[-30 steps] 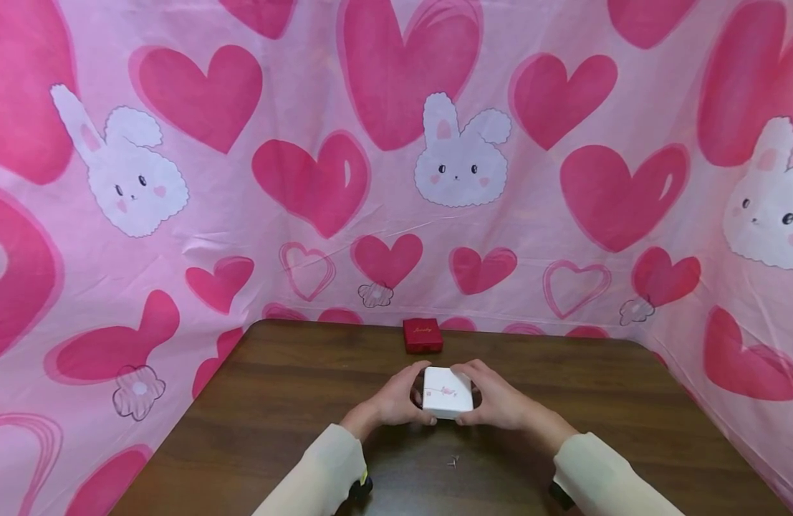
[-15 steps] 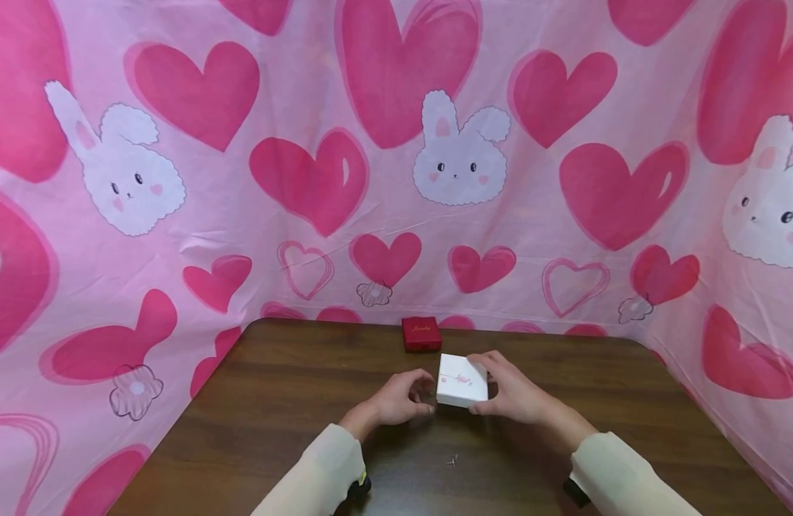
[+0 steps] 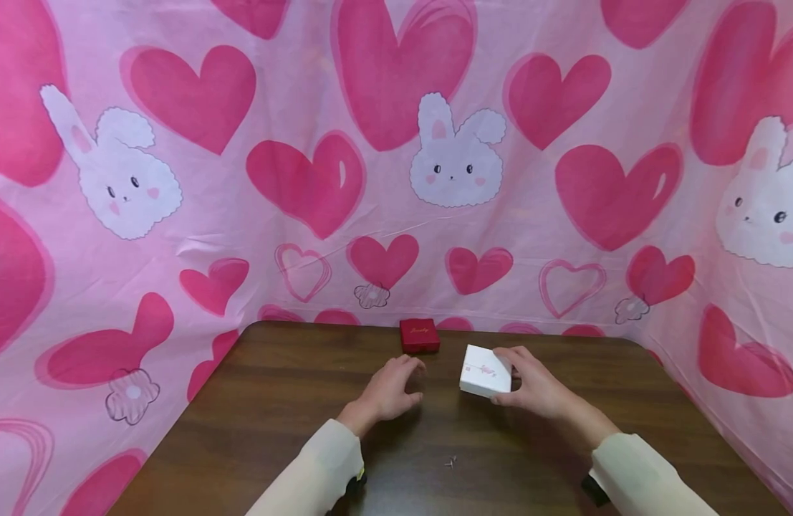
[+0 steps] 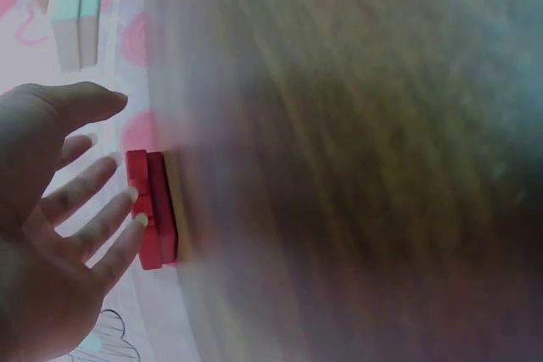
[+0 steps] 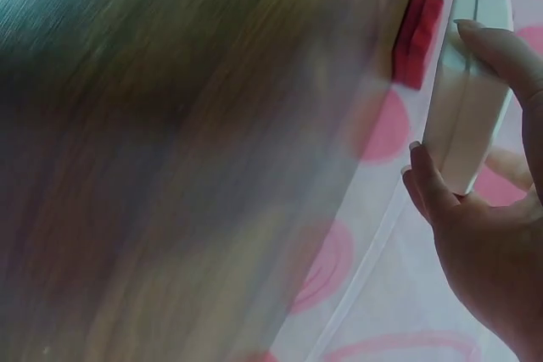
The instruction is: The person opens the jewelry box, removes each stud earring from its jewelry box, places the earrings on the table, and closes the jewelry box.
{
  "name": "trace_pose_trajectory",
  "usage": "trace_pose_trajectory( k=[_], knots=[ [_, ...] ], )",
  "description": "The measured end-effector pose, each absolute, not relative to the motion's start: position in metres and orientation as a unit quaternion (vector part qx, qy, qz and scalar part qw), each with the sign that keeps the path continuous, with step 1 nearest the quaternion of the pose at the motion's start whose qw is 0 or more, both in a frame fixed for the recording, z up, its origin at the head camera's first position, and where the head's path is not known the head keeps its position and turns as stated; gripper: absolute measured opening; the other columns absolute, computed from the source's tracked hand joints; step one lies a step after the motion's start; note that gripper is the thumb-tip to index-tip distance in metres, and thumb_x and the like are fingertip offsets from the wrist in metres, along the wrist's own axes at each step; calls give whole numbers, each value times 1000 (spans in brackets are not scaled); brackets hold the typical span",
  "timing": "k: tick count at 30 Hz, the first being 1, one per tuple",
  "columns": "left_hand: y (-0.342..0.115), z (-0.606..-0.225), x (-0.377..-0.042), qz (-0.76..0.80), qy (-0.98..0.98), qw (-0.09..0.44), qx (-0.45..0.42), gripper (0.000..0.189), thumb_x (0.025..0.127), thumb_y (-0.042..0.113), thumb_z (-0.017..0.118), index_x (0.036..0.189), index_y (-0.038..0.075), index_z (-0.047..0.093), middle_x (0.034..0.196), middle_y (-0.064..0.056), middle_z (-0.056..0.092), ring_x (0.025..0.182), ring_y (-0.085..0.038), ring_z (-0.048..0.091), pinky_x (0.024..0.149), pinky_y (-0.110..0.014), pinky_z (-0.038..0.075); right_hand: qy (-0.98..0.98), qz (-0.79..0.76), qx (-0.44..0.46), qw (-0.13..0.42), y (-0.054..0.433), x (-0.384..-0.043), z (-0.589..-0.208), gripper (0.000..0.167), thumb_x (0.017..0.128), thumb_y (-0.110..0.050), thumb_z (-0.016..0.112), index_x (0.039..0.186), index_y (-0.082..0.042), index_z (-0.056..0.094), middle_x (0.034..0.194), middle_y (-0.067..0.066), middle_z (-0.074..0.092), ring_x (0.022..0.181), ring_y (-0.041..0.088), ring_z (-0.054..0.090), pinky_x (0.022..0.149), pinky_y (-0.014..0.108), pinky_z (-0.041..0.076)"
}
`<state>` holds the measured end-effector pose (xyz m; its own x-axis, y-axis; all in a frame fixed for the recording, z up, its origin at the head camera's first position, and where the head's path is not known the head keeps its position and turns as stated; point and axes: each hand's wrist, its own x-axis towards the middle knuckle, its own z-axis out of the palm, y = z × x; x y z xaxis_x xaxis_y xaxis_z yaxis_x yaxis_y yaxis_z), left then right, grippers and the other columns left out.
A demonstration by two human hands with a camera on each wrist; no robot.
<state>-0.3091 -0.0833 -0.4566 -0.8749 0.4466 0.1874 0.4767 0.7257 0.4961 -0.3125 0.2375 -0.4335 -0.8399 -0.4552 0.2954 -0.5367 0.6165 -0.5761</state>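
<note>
A small square white box (image 3: pixel 483 370) with a pink print on its lid is held by my right hand (image 3: pixel 536 385), thumb at the near side and fingers at the far side. In the right wrist view a lid seam runs along the side of the white box (image 5: pixel 465 108), and the box is closed. My left hand (image 3: pixel 387 390) is apart from it, to the left, holding nothing, its fingers loosely extended. Just beyond the left hand, a red box (image 3: pixel 419 336) with gold lettering stands near the table's back edge.
Small thin metallic-looking pieces (image 3: pixel 450 461) lie on the brown wooden table (image 3: pixel 293 408), between the forearms. A pink cloth (image 3: pixel 383 215) with hearts and rabbits hangs around the back and sides of the table.
My left hand has let go of the white box and shifted slightly left and forward. My right hand has carried the box to the right and tilted it a little. The red box stays put.
</note>
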Motion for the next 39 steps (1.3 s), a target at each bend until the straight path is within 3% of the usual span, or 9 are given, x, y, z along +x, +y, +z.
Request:
trace_pose_trajectory(
  k=[7, 15, 29, 39],
  knots=[
    [-83, -454, -320, -258, -937, 56, -230, 63, 87, 26, 80, 143, 15, 53, 140, -6, 52, 129, -28, 46, 110, -51, 39, -910, 321, 247, 88, 257, -317, -439, 83, 70, -23, 95, 137, 4, 54, 119, 18, 53, 105, 27, 57, 90, 43, 55],
    [-84, -445, -338, -197, -951, 81, -224, 85, 79, 32, 86, 151, 16, 44, 150, -12, 42, 140, -36, 34, 112, -58, 35, -923, 288, 227, 116, 276, -323, -445, 82, 69, -27, 95, 133, 7, 56, 118, 22, 55, 109, 34, 54, 90, 46, 49],
    [-84, -440, -369, -179, -961, 65, -203, 98, 76, 41, 87, 156, 20, 35, 155, -11, 36, 143, -36, 28, 114, -58, 31, -951, 257, 158, 71, 301, -327, -458, 83, 75, -30, 91, 135, 11, 50, 112, 21, 56, 101, 32, 51, 83, 43, 44],
    [-83, -447, -397, -188, -964, 64, -176, 108, 73, 45, 89, 159, 19, 30, 158, -15, 29, 145, -41, 25, 114, -61, 29, -958, 237, 153, 46, 304, -326, -459, 84, 78, -30, 88, 137, 11, 45, 118, 25, 56, 114, 41, 47, 92, 53, 45]
  ],
)
